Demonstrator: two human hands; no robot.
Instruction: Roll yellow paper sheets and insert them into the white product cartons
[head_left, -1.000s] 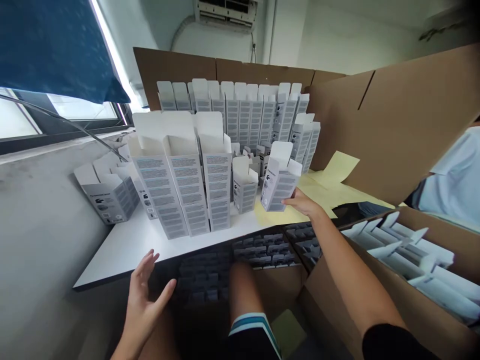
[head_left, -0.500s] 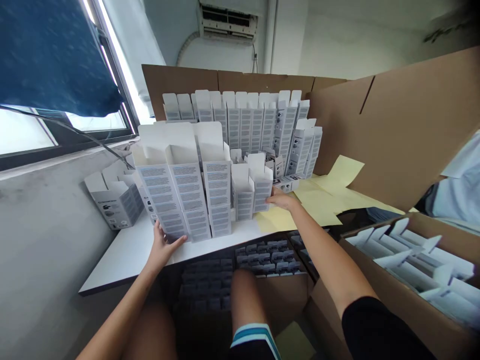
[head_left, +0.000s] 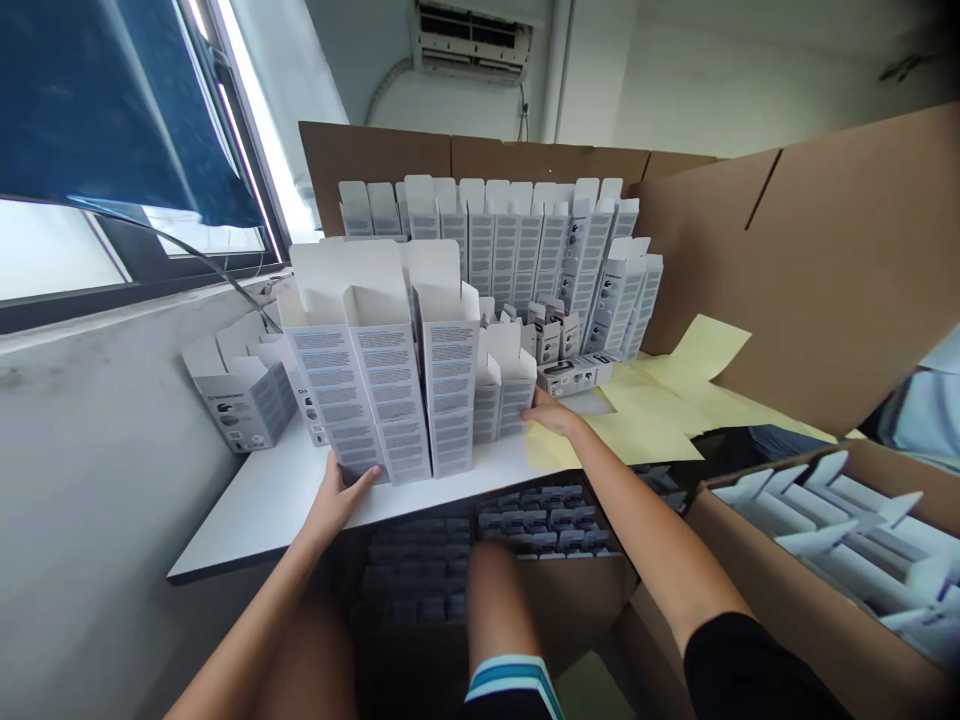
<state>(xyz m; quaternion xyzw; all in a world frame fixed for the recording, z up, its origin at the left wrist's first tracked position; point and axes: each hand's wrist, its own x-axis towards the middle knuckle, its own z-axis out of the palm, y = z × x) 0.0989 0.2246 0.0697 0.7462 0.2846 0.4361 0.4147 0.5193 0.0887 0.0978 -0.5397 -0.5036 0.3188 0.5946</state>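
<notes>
Several tall, open-topped white cartons (head_left: 386, 400) are standing upright on the white table (head_left: 247, 520), two short cartons (head_left: 516, 400) just right of them. Left hand (head_left: 332, 505), thumb spread, is touching the tall group's lower left corner; right hand (head_left: 549, 413) is touching the right-hand short carton's side. Firm grip or mere contact: cannot tell for either. Yellow sheets (head_left: 660, 400) are lying right of the right hand.
</notes>
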